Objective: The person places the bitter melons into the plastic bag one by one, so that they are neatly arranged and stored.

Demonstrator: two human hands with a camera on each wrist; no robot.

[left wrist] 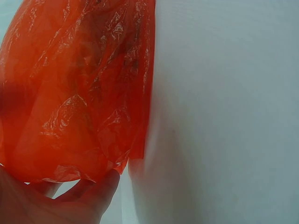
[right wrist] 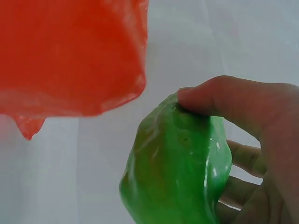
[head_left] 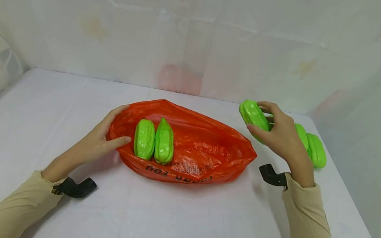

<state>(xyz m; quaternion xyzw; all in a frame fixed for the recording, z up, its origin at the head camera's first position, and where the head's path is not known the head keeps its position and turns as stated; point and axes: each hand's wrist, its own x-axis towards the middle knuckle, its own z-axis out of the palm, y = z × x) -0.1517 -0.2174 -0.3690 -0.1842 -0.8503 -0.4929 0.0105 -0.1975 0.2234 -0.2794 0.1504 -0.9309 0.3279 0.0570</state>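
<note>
An orange plastic bag (head_left: 204, 149) lies open on the white table (head_left: 161, 220) with two green gourds (head_left: 154, 140) inside at its left end. My left hand (head_left: 107, 138) holds the bag's left rim, thumb inside and fingers behind; the left wrist view shows the crinkled orange bag (left wrist: 79, 88) pinched by my left hand (left wrist: 70, 200). My right hand (head_left: 276, 133) grips a third green gourd (head_left: 254, 115) lifted just right of the bag. The right wrist view shows this green gourd (right wrist: 180, 172) under my thumb (right wrist: 229, 100), with the orange bag (right wrist: 70, 56) close by.
Two more green gourds (head_left: 312, 146) lie on the table behind my right hand, near the right edge. A pale sheet wall (head_left: 202, 35) closes the back and sides. Black wrist camera mounts (head_left: 74, 188) sit at both sleeves.
</note>
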